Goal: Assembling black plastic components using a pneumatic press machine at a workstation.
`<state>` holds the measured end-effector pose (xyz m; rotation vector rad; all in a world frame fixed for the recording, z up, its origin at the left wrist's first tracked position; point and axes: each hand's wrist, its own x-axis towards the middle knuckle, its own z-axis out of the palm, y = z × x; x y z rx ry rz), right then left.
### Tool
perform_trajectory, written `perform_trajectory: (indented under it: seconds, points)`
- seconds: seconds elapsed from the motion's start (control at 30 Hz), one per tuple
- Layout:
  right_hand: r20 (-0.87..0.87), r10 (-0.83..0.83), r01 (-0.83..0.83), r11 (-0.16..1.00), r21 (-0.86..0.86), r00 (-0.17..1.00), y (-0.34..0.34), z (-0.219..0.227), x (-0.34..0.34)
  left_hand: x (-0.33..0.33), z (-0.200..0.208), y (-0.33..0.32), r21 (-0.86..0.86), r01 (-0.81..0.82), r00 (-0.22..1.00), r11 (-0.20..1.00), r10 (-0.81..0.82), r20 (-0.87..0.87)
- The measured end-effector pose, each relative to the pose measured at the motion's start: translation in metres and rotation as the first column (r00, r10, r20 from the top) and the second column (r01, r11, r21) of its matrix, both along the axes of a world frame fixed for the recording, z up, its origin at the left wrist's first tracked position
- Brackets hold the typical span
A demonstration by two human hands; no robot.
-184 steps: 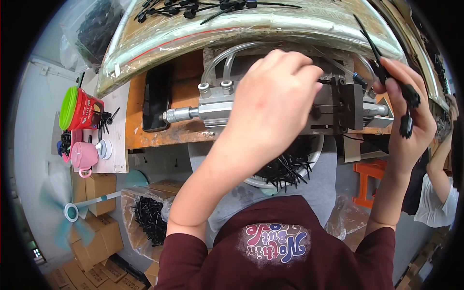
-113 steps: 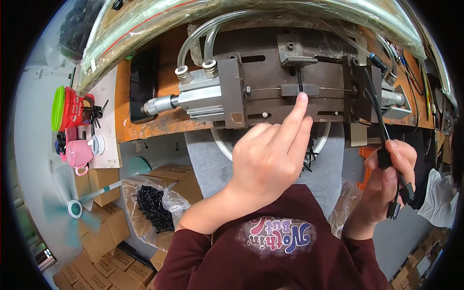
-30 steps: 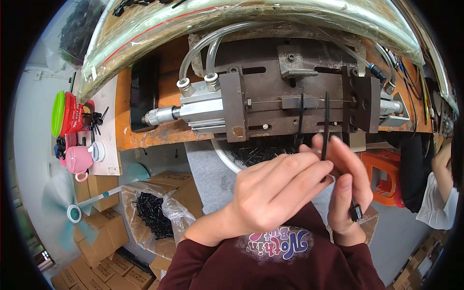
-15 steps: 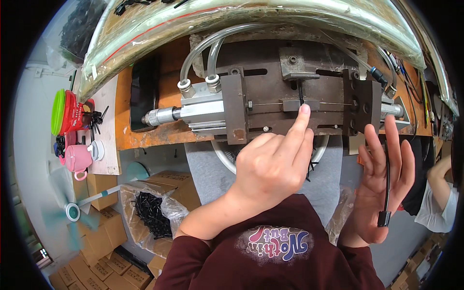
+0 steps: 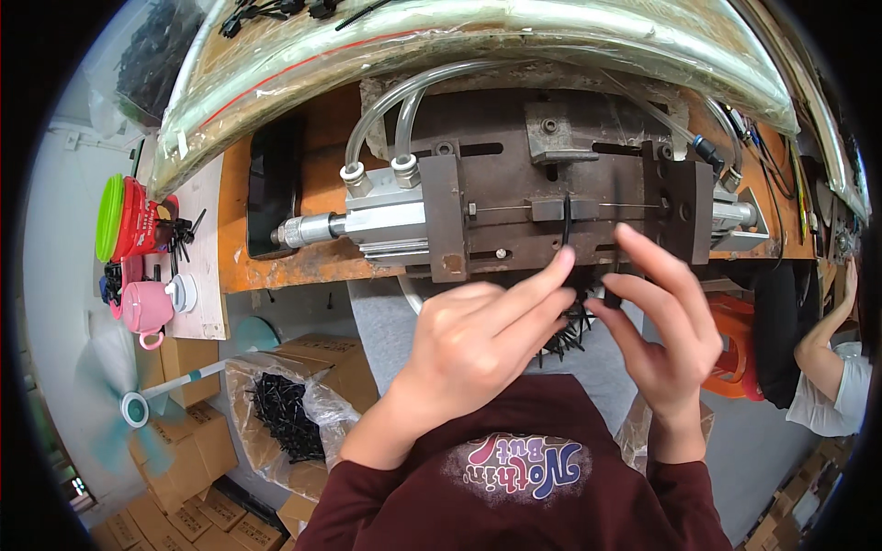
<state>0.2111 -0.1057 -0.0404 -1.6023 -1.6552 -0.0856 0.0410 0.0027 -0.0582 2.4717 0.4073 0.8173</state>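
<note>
A thin black plastic stick [image 5: 567, 222] lies across the small metal block [image 5: 547, 210] in the middle of a dark metal clamping fixture [image 5: 501, 179]. My left hand [image 5: 469, 344] is closed at the stick's near end, its index fingertip against it; the thumb is hidden. Just to the right, my right hand [image 5: 666, 335] pinches a second black stick by its small thick head [image 5: 611, 293] between thumb and fingers. That stick's thin shaft points up over the fixture, smeared by motion. Several more black sticks [image 5: 571, 335] lie on my lap below the hands.
Air cylinders [image 5: 386, 220] with clear hoses [image 5: 372, 101] flank the fixture. A plastic-wrapped shelf [image 5: 478, 28] overhangs it. At left are a pink cup [image 5: 147, 305], a spinning fan [image 5: 135, 410] and a bag of black sticks [image 5: 289, 413]. Another person's arm [image 5: 822, 349] shows at right.
My left hand has drawn back from the block to the stick's near end. My right hand has come left to the fixture, going from loosely open fingers to a pinch on its stick's head.
</note>
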Motion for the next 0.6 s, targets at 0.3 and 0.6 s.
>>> perform_trajectory:
  seconds: [0.3,0.6]
  points:
    - [0.241,0.011,-0.002,0.999,-0.04,0.971,0.023,-0.016,-0.008,-0.045,-0.047,-0.003,-0.428,0.148,0.961,0.891,-0.232,-0.151]
    - [-0.106,0.017,-0.016,1.0,0.011,0.994,0.015,-0.032,-0.006,-0.063,-0.136,0.002,-0.322,-0.29,0.953,0.901,0.243,-0.179]
